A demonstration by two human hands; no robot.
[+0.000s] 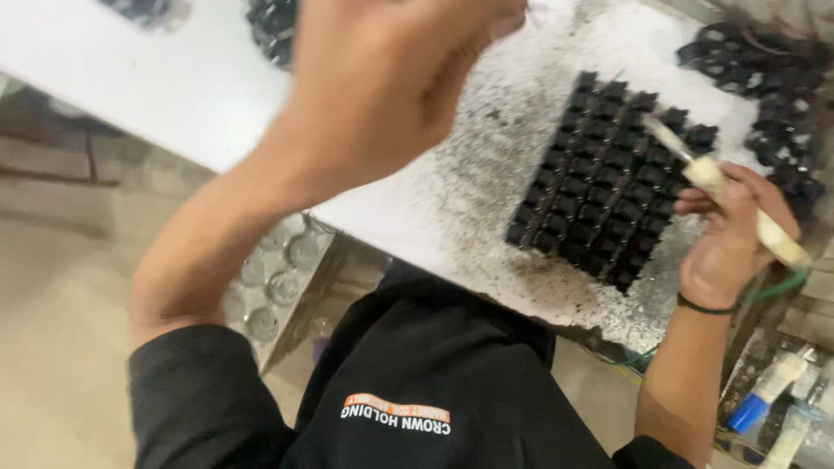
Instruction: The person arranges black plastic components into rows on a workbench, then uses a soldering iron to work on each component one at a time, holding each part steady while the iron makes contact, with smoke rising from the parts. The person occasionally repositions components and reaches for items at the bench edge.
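My right hand (725,239) is closed around a pale-handled brush (708,174), whose tip reaches over a block of several small black parts (608,178) packed in rows on the white table (174,78). Raised and blurred, my left hand (382,78) hovers above the table to the left of the block; its fingers look curled, and I cannot tell whether it holds anything. Dark dust lies scattered on the table around the block.
A heap of loose black parts (764,78) lies at the far right, and more black parts (274,26) sit at the top left. A clear plastic tray with round pockets (269,287) is below the table edge. A blue-capped tube (760,399) lies at the lower right.
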